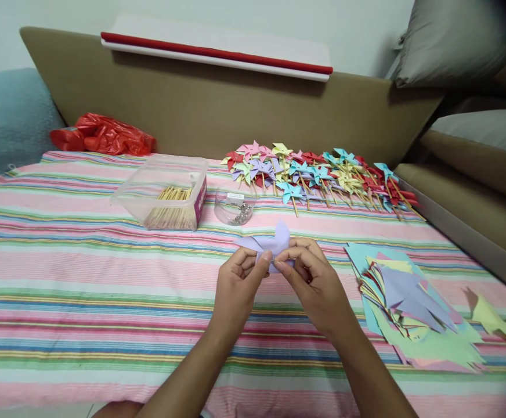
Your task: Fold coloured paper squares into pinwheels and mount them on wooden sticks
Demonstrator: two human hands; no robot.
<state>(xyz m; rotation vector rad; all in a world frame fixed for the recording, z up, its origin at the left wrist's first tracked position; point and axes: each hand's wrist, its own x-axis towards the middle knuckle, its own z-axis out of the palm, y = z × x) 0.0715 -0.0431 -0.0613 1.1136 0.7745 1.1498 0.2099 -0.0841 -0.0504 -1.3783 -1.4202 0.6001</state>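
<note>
A lavender paper pinwheel [274, 241] is held up above the striped cloth, its blades partly folded in. My left hand [242, 276] is closed on its left side, the thumb pressed near the centre. The fingertips of my right hand [307, 270] pinch a tiny shiny pin [273, 262] at the pinwheel's middle, and other fingers touch the paper behind. How deep the pin sits is hidden by the fingers. Just beyond my hands stands a clear round tub [222, 213] with small silver pins [242, 216] in it.
A plastic box [161, 220] of wooden sticks [172, 209] stands at back left. Several finished pinwheels [305, 174] lie at back right. Cut paper sheets [414, 296] are stacked right, beside a yellow paper piece [501, 319]. A red plastic bag [105, 136] lies far left on the striped cloth [83, 278].
</note>
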